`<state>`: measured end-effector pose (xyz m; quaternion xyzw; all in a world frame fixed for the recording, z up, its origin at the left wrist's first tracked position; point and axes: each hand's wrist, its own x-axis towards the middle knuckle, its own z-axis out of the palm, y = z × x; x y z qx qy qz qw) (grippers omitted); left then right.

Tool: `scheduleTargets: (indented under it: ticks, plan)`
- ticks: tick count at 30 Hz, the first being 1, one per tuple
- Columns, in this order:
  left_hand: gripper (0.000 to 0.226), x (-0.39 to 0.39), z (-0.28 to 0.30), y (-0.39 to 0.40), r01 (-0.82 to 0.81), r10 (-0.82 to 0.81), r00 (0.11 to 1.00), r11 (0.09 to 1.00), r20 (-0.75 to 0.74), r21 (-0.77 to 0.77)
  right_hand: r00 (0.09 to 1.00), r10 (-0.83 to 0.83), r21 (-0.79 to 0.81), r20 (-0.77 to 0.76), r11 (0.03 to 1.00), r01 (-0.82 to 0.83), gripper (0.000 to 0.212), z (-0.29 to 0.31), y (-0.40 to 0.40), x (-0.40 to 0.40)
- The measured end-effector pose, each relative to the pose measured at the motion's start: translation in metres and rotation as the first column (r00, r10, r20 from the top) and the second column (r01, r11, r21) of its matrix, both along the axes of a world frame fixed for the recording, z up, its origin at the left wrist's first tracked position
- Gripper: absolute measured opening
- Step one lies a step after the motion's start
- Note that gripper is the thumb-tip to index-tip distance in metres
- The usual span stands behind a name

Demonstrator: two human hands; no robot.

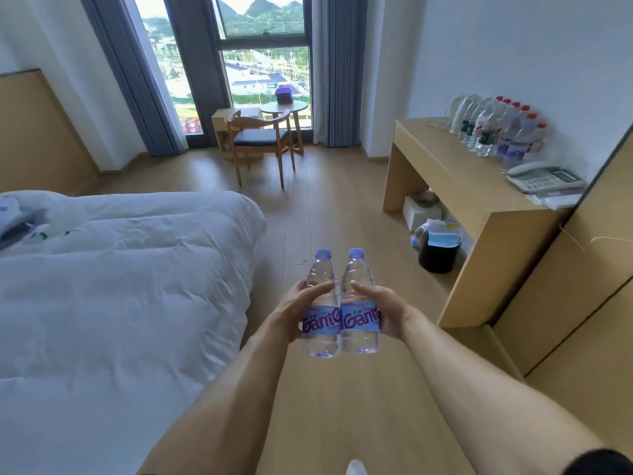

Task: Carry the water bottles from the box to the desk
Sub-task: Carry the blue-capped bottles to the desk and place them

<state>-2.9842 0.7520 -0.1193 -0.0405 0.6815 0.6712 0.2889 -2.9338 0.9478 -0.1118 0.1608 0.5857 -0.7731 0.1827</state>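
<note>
Carrying step: my left hand (296, 311) grips left bottle (321, 305), right hand (380, 311) grips right bottle (359, 303). Desk (455, 173) ahead-right; next, set beside row there.

Hotel bedroom: bed (120, 269), desk (479, 186) with phone (544, 178)

To my left lies a bed with a rumpled white duvet (130, 269). Ahead, a wooden chair with a dark seat (262, 138) stands by a small round table (283, 108) at the tall window (263, 46). A black waste bin (438, 250) sits on the pale wood floor (329, 207).
</note>
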Motion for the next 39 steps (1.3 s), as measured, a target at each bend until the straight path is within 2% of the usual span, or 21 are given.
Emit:
scheduleTargets:
  ticks: [8,15,23,29,39]
  plan:
    - [0.054,-0.148,0.018,0.036,-0.089,0.09,0.996,0.996,-0.017,0.009,0.996,0.087,-0.031,-0.004,0.996,-0.087,0.055,0.011,0.036,-0.158]
    - [0.061,-0.259,0.009,0.061,-0.063,0.063,0.998,0.998,-0.002,0.009,0.997,0.075,-0.032,0.014,0.997,-0.075,0.055,0.006,0.059,-0.264]
    - [0.06,-0.422,-0.012,0.107,0.041,-0.041,0.999,0.999,0.02,0.021,0.998,-0.046,0.006,0.034,0.999,0.046,0.051,-0.012,0.1,-0.406]
    - [0.057,-0.548,-0.004,0.146,0.145,-0.145,0.989,0.989,0.011,0.039,0.987,-0.152,-0.013,0.042,0.988,0.153,0.049,-0.004,0.128,-0.512]
    - [0.057,-0.683,0.001,0.247,0.362,-0.364,0.931,0.931,0.031,0.053,0.932,-0.361,0.005,0.03,0.933,0.361,0.051,-0.012,0.214,-0.612]
